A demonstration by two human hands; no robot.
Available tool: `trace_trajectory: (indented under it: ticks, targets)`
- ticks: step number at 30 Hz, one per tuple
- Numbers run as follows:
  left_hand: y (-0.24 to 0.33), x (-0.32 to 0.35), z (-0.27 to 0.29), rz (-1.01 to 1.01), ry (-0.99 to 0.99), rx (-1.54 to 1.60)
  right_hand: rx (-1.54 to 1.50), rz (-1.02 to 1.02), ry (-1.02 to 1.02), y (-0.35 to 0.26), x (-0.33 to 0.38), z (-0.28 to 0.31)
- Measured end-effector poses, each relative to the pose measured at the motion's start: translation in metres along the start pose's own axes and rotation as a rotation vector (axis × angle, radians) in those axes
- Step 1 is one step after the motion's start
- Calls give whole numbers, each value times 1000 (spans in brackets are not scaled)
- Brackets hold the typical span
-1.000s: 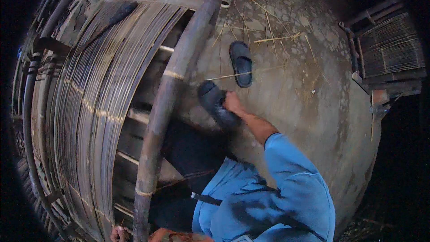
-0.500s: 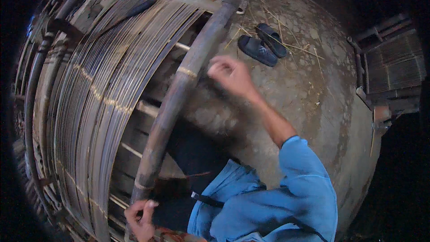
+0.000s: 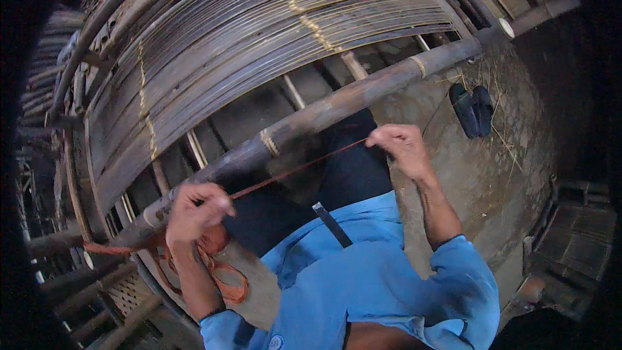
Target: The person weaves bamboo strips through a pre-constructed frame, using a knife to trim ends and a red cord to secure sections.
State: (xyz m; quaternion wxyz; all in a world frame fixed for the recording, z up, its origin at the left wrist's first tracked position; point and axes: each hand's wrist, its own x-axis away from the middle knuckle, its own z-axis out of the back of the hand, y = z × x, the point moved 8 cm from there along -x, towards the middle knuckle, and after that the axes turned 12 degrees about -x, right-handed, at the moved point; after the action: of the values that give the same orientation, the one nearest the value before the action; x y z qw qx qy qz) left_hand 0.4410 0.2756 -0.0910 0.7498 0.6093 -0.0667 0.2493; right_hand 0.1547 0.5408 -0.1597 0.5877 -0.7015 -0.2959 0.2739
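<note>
While both hands stretch an orange strip, its coil hides partly.

The left hand is motion-blurred, so its grip on the reddish strip cannot be read; the strip's loose coils pass behind its wrist. The strip's far end vanishes inside the right hand. The bamboo pole hides part of the legs. The pair of dark sandals is too small for detail. Dark rims swallow the slat frame at its left edge.
</note>
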Motion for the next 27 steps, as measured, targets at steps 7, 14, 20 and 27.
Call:
trace_trajectory:
  ticks: [7,14,20,27]
  targets:
    - [-42,-7,67,-192,363,784,302,-322,173,19,42,71]
    - [-69,-19,102,-464,282,1173,407,-486,200,73,96,114]
    - [-81,29,151,-496,538,1184,670,-612,248,119,141,207]
    - [-65,8,158,-572,440,1219,484,-674,300,197,211,315]
